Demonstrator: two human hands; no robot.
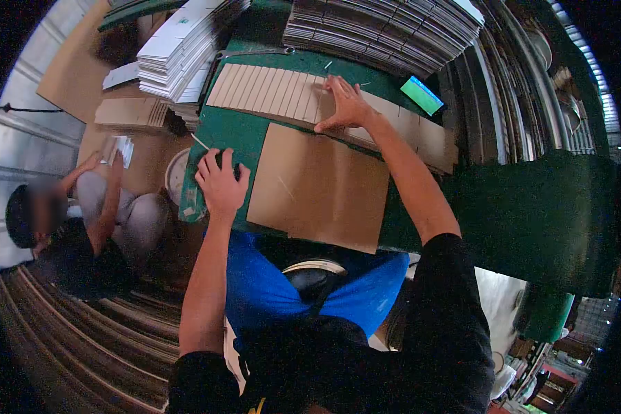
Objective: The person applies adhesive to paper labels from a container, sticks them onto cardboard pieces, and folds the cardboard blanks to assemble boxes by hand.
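Black shirt nearest, slatted cardboard under a spread hand

Thumb and fingers apart, the right hand (348,107) lies across the row of cardboard pieces (262,93), thumb toward its near edge. With the flat cardboard sheet (317,186) as the clock's centre, the row runs from eleven to two, its pieces overlapping at the left end. They look light and fairly stiff, dry rather than slippery, though edges and corners could crush and the overlap could slide. Both long edges seem the best hold, squeezed gently between thumb and fingertips.

At nine, the left hand (221,181) rests with fingers spread on the green table (234,134), beside a thin white strip (200,142). A wrench (255,52) lies at eleven, a lit phone (422,95) at one.

Beyond, a tall cardboard stack (383,31) stands at twelve and a white stack (176,52) at ten. Further out at nine, another person (83,248) sits low, hands around something pale, too blurred to name.
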